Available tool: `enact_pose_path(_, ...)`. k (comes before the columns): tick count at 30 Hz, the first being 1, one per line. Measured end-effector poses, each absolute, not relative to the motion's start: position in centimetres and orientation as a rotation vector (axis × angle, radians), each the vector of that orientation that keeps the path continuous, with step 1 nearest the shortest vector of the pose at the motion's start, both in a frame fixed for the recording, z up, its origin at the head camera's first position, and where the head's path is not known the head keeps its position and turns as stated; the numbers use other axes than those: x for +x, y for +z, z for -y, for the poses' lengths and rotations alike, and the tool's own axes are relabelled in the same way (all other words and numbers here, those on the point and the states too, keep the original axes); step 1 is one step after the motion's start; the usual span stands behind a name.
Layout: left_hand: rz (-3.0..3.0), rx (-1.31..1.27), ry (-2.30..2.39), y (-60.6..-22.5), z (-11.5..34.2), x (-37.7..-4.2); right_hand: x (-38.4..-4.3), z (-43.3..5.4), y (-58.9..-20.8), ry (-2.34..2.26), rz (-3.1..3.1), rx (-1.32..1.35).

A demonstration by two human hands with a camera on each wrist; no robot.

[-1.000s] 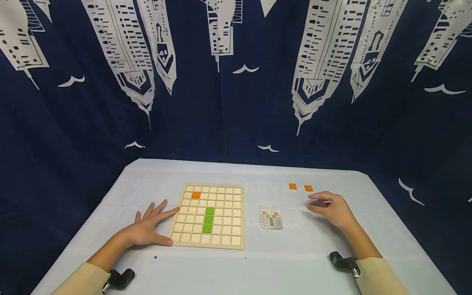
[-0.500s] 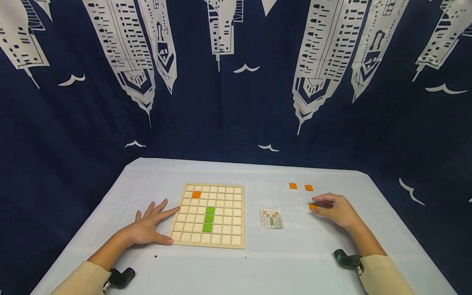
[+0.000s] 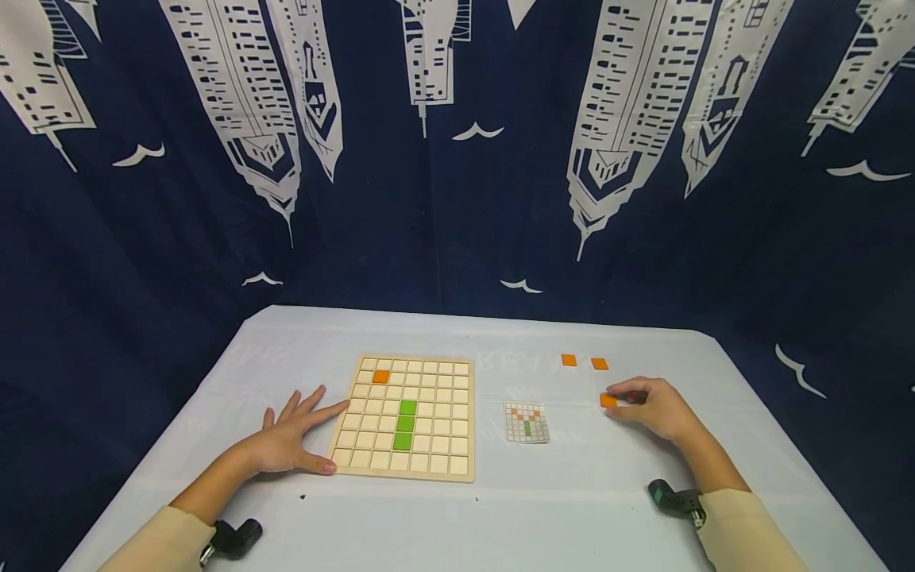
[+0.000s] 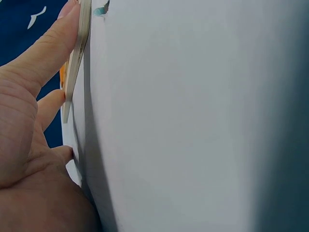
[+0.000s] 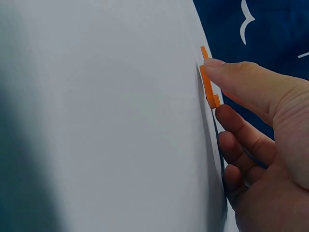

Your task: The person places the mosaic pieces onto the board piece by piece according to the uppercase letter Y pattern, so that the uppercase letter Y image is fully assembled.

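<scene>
A wooden grid board (image 3: 457, 478) lies left of the table's middle. One orange tile (image 3: 381, 376) sits in its upper left and a column of green tiles (image 3: 404, 424) near its centre. My left hand (image 3: 289, 437) spreads its fingers along the board's left side, with thumb and index finger at the edge. In the left wrist view the thumb (image 4: 48, 46) lies against the board's side. On the right, my right hand (image 3: 652, 407) pinches an orange square tile (image 3: 608, 401) between thumb and index finger, low over the table. The right wrist view shows this tile (image 5: 206, 84) under the thumb.
Two more orange tiles (image 3: 569, 360) lie flat beyond the right hand. A small printed pattern card (image 3: 526, 422) lies between board and right hand. Behind the white table (image 3: 400, 528) hangs a dark blue curtain (image 3: 443, 206) with white buildings.
My right hand has shifted slightly right, and its fingers have closed on an orange tile that was hidden a second ago. The left hand and board have stayed put.
</scene>
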State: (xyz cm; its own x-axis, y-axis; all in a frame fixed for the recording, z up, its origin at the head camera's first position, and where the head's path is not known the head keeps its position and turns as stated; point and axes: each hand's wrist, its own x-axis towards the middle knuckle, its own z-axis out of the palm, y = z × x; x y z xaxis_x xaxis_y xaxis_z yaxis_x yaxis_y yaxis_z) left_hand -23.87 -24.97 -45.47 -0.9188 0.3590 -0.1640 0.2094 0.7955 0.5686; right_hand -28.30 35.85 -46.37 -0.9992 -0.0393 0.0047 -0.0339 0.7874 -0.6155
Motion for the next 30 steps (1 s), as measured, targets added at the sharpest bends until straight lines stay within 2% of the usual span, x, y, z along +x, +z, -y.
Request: enact_pose_path(30,-2.712,0.419,0.824,-45.55,24.98,-23.87,-28.88,-36.08,-45.94,-0.985,-2.894,0.013)
